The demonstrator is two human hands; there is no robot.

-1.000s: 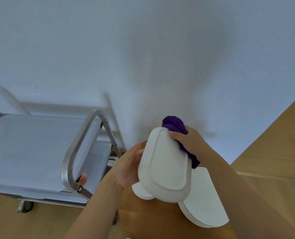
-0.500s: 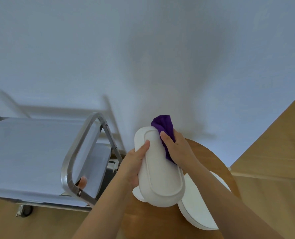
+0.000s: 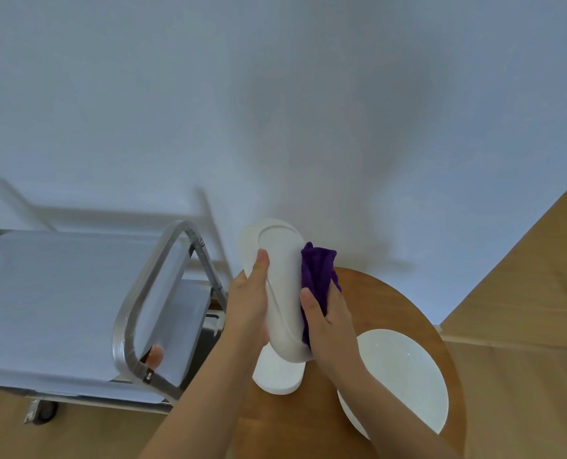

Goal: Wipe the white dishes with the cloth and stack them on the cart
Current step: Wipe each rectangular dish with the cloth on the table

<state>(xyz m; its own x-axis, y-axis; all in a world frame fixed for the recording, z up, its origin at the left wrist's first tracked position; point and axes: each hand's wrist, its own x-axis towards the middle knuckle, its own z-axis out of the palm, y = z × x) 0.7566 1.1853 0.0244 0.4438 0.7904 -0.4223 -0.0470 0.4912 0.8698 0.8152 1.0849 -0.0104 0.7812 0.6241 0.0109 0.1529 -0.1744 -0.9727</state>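
Observation:
A long white oblong dish (image 3: 277,273) is held upright and tilted above a round wooden table (image 3: 391,299). My left hand (image 3: 247,303) grips its left edge, thumb on the underside that faces me. My right hand (image 3: 330,323) holds a purple cloth (image 3: 318,276) against the dish's right edge, with the cloth bunched over the far side. A round white plate (image 3: 404,376) lies on the table at the right. A smaller white dish (image 3: 277,372) lies under the held one, partly hidden.
A steel cart (image 3: 60,293) with a flat grey top shelf and a tubular handle (image 3: 149,286) stands to the left of the table. A caster (image 3: 42,410) shows at its lower left. A white wall fills the background, with tan floor at the right.
The held dish has turned more edge-on and risen. My right hand with the cloth has slid down the dish's right edge. The view has tilted, showing more of the table and plate.

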